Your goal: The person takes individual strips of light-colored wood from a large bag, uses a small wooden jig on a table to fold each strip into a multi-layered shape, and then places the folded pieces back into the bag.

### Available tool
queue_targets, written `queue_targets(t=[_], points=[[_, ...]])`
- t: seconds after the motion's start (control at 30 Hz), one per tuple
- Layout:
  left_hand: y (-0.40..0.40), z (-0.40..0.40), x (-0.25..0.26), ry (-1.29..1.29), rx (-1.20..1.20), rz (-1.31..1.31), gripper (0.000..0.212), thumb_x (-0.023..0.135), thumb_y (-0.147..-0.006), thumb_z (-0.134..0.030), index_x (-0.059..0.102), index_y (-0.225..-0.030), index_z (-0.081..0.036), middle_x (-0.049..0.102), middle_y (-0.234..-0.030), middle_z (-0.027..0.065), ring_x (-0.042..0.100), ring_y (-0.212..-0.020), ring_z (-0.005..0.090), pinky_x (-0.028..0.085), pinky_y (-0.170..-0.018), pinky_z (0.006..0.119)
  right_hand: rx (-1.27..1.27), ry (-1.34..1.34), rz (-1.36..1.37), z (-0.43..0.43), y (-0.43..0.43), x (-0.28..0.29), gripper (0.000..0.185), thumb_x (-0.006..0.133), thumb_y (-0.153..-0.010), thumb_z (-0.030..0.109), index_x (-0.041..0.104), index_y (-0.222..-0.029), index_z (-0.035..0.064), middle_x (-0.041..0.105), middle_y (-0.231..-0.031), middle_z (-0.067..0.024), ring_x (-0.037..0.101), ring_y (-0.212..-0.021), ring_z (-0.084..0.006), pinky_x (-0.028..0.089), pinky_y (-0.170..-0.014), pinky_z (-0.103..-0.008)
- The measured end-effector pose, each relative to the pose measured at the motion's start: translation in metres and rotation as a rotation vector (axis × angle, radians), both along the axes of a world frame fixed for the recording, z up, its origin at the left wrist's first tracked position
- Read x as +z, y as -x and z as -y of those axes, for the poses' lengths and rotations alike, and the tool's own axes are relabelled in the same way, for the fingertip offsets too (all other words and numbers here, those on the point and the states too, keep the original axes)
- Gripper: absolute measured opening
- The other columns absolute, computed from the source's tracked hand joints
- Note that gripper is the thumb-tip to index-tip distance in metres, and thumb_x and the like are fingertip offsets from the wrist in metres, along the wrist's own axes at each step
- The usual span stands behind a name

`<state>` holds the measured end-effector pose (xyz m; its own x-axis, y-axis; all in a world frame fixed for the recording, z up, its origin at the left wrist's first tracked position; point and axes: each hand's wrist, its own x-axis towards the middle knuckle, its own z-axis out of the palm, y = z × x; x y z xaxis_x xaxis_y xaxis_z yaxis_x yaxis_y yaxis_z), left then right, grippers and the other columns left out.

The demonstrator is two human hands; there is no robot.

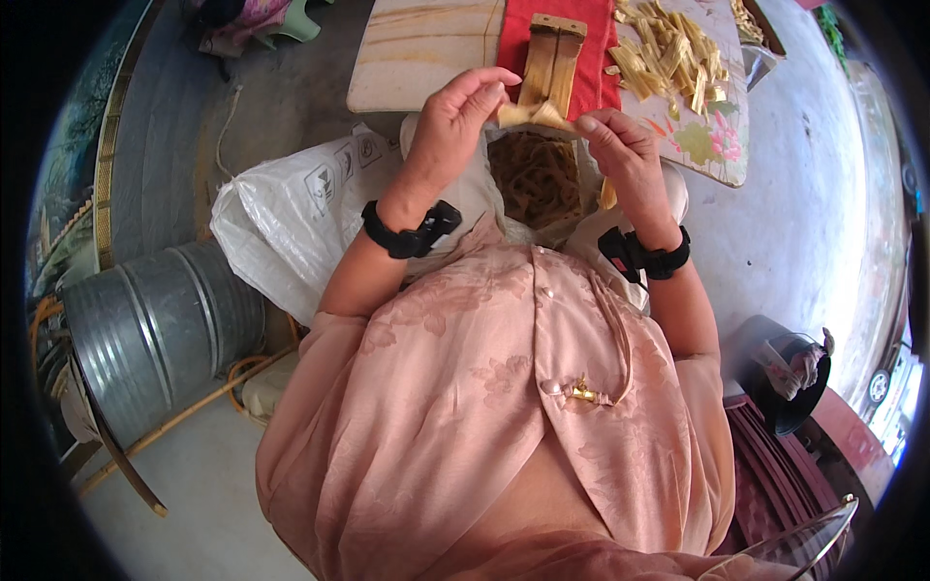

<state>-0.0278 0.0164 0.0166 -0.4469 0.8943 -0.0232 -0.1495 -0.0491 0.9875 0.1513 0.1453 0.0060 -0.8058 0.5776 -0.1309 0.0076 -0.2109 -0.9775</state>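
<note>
A short twisted piece of pale dried husk strip (534,115) spans the gap between my hands, just before the table's near edge. Its left end meets the curled fingers of my left hand (454,109), whose index finger points out past the thumb. My right hand (625,145) pinches the other end between thumb and fingers. Another yellowish strip (608,194) hangs below the right palm. Behind the held piece, a wooden block with a lengthwise groove (552,62) lies on a red cloth (514,36). Under my hands, an open white woven sack (290,210) contains a brownish coiled plait-like strand (536,178).
Loose dried husk strips (672,54) are heaped on the right of the table (429,54). To my left lies a ribbed metal drum (167,334) beside a bamboo pole (189,417). A black bucket (785,378) and dark red slatted furniture (781,465) are at right.
</note>
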Motion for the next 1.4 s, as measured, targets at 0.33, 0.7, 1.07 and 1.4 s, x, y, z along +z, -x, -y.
queue_targets(t=[0.33, 0.7, 1.07, 1.4], points=[[-0.015, 0.007, -0.011, 0.051, -0.148, -1.236, 0.019, 0.049, -0.083, -0.004, 0.051, -0.101, -0.005, 0.05, -0.09, 0.0107, 0.059, -0.082, 0.0312, 0.05, -0.067, 0.039, 0.201, -0.132, 0.174, 0.021, 0.01, -0.009, 0.019, 0.057, -0.092, 0.02, 0.06, -0.086, 0.0022, 0.042, -0.063, 0.0081, 0.034, -0.057, -0.0012, 0.028, -0.049, -0.0193], [0.02, -0.03, -0.052, -0.087, 0.001, -1.161, 0.009, 0.052, -0.089, -0.01, 0.051, -0.097, -0.007, 0.052, -0.069, 0.0056, 0.056, -0.057, 0.021, 0.048, -0.054, 0.031, -0.053, -0.385, 0.043, 0.006, 0.029, -0.006, 0.021, 0.061, -0.087, 0.019, 0.063, -0.084, -0.0022, 0.05, -0.059, -0.0002, 0.043, -0.056, -0.0061, 0.037, -0.05, -0.0252], [0.022, -0.05, -0.039, 0.107, -0.073, -0.466, 0.016, 0.049, -0.094, -0.015, 0.055, -0.104, -0.005, 0.049, -0.067, -0.0011, 0.048, -0.061, 0.0065, 0.041, -0.056, 0.024, -0.197, -0.55, 0.185, -0.03, 0.04, -0.021, 0.03, 0.063, -0.085, 0.025, 0.062, -0.082, -0.0047, 0.048, -0.054, -0.0038, 0.04, -0.053, -0.0083, 0.036, -0.048, -0.0288], [0.016, -0.049, -0.048, 0.365, 0.083, -0.984, 0.021, 0.054, -0.087, -0.024, 0.058, -0.103, -0.011, 0.062, -0.075, 0.0131, 0.059, -0.074, 0.0357, 0.048, -0.073, 0.043, -0.229, -0.868, 0.404, -0.037, 0.047, -0.043, 0.021, 0.061, -0.084, 0.02, 0.064, -0.087, 0.0, 0.061, -0.066, -0.0132, 0.056, -0.057, -0.028, 0.043, -0.056, -0.037]])
